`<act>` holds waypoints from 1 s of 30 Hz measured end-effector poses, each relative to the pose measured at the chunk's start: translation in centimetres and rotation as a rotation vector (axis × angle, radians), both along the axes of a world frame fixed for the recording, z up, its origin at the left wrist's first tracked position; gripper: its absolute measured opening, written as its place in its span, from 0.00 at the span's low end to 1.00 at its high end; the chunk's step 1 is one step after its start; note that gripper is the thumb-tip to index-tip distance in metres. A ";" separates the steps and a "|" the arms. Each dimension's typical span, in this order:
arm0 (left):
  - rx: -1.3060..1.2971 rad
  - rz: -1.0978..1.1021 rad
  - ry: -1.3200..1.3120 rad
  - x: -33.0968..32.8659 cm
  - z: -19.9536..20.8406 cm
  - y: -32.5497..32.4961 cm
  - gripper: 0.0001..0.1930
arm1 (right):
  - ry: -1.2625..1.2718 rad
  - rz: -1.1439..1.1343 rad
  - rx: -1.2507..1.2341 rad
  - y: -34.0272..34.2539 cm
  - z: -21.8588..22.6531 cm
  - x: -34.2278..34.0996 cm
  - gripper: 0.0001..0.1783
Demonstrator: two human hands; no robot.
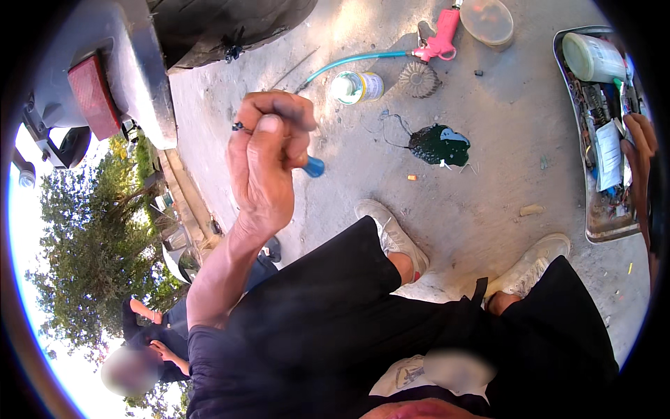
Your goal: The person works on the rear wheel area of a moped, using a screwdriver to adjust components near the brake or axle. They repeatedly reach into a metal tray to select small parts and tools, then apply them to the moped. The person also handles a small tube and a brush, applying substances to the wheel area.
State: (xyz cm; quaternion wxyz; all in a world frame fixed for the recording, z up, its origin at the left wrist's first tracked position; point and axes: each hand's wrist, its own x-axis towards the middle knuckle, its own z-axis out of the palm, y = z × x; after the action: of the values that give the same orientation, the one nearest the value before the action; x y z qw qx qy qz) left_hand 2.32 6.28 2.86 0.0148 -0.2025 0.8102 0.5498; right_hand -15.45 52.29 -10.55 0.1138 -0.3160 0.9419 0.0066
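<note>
My left hand (pixel 269 157) is raised in front of me over the concrete, its fingers curled in a fist with the thumb against them. A short blue piece, rounded like a handle end (pixel 315 167), sticks out of the fist. The rest of it is hidden, so its kind does not show. What looks like my right hand (pixel 641 136) is at the far right edge, dark and cut off, over the metal tool tray (pixel 606 236). Small tools, a white paper packet (pixel 608 155) and a white tub (pixel 593 57) lie in that tray.
A dark liquid puddle (pixel 429 145) lies ahead, near a ribbed round metal part (pixel 419 79), a can (pixel 358 88), a pink air gun (pixel 440 42) with blue hose and a clear tub (pixel 487 24). A tyre (pixel 230 28) and vehicle body stand left. Another person (pixel 157 342) is lower left.
</note>
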 end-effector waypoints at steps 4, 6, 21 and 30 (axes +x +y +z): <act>0.670 0.157 -0.214 0.7 0.6 4.7 0.14 | -0.971 0.139 -0.630 -14.5 6.6 6.0 0.37; 0.842 0.072 -0.193 -0.9 0.2 5.8 0.15 | -1.349 0.139 -0.843 -18.2 5.7 10.3 0.37; -0.129 0.264 0.739 -4.7 0.6 -6.4 0.22 | -1.421 -0.462 -1.039 -15.3 4.1 11.6 0.15; -0.327 0.303 0.722 -5.4 -2.4 -4.5 0.25 | -1.359 -0.614 -1.067 -13.5 2.8 14.7 0.16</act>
State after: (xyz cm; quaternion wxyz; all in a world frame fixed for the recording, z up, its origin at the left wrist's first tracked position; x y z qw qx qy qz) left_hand -3.12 1.77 0.47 -0.3832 -0.1133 0.8010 0.4457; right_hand -0.80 38.76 -7.75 0.4790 0.0016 0.5930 -0.6472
